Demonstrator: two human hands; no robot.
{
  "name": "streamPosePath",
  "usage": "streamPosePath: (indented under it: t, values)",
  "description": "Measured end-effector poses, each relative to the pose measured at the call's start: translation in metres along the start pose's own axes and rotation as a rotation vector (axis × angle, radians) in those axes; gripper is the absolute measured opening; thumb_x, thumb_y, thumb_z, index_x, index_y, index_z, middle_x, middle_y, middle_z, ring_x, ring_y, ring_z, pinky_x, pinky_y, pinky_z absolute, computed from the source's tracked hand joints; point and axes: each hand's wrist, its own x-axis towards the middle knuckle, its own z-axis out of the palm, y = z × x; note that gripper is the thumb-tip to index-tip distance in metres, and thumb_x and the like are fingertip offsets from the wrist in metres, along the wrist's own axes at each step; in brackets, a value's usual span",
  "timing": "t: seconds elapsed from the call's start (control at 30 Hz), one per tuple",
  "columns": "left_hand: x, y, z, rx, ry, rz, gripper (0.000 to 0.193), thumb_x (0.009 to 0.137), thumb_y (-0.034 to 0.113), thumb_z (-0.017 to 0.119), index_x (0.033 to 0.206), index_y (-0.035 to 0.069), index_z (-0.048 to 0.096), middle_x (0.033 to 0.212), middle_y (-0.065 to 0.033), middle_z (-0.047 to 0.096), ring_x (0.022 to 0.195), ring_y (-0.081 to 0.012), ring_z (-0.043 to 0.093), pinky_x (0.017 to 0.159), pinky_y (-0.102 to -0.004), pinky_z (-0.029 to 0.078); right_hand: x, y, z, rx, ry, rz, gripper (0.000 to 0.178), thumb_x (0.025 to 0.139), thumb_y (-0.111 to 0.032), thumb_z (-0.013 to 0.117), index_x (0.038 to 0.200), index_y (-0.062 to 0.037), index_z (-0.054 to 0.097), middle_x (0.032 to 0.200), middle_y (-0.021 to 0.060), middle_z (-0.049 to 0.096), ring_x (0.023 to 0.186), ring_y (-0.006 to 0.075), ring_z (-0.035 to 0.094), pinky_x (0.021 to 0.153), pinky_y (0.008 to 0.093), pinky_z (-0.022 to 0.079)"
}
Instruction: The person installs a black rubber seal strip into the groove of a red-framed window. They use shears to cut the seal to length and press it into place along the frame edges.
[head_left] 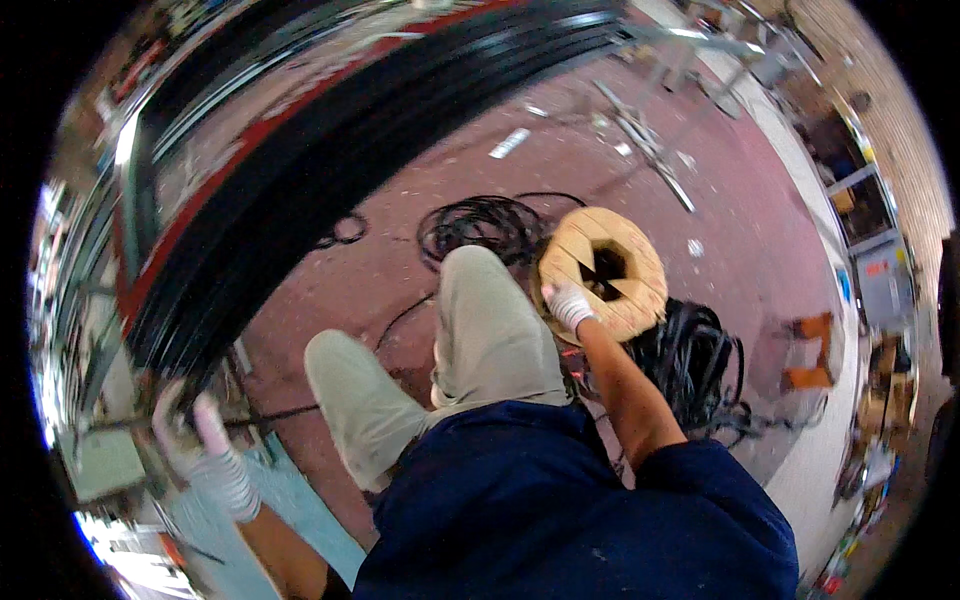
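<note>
My right hand (568,303), in a pale striped glove, grips the left edge of a tan-wrapped, ring-shaped roll (628,243). The roll has a dark opening in its middle and stands just beyond my right knee. To the far left, my left hand (208,452), gloved too and blurred, reaches out with its fingers apart. It is near the lower ends of a stack of long black bars (330,190); I cannot tell whether it touches them. Loose black strip (695,365) lies heaped beside the roll, and a coil of black cable (478,228) lies beyond my knees.
A red rack frame (250,135) carries the bars along the left. Metal pieces (650,150) and white scraps (510,143) are scattered over the reddish floor. An orange-brown stand (812,350) is at the right. A pale blue sheet (285,515) lies below my left arm.
</note>
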Motion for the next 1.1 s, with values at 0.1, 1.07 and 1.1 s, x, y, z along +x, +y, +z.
streamPosePath:
  t: [0.1,1.07,1.1]
  values:
    - [0.011,-0.026,-0.009,0.309,0.061,0.174,0.042,0.093,0.028,0.069,0.122,-0.001,0.061,0.110,-0.0132,0.066,0.099,-0.0236,0.062,0.092,-0.0346,0.050,-0.033,0.129,0.052,0.004,-0.191,0.256,0.054,0.089,-0.042,0.049,0.117,0.0015,0.065,0.121,0.0282,0.062,0.116,0.0428,0.057,0.100,0.0456,0.045]
    - [0.048,-0.020,-0.046,0.392,-0.033,0.004,0.049,0.092,0.036,0.069,0.125,0.008,0.047,0.119,-0.0197,0.060,0.103,-0.0308,0.062,0.092,-0.0484,0.053,0.005,0.242,0.205,-0.347,-0.636,0.347,0.047,0.088,-0.029,0.053,0.133,-0.0198,0.059,0.145,0.0105,0.045,0.135,0.0333,0.041,0.110,0.0471,0.034]
    - [0.046,-0.018,-0.047,0.381,-0.022,-0.042,0.050,0.091,0.037,0.069,0.125,0.009,0.045,0.118,-0.0203,0.059,0.103,-0.0316,0.062,0.091,-0.0498,0.053,0.008,0.245,0.211,-0.366,-0.646,0.349,0.048,0.086,-0.028,0.055,0.133,-0.0194,0.060,0.147,0.0098,0.043,0.136,0.0330,0.040,0.110,0.0466,0.033]
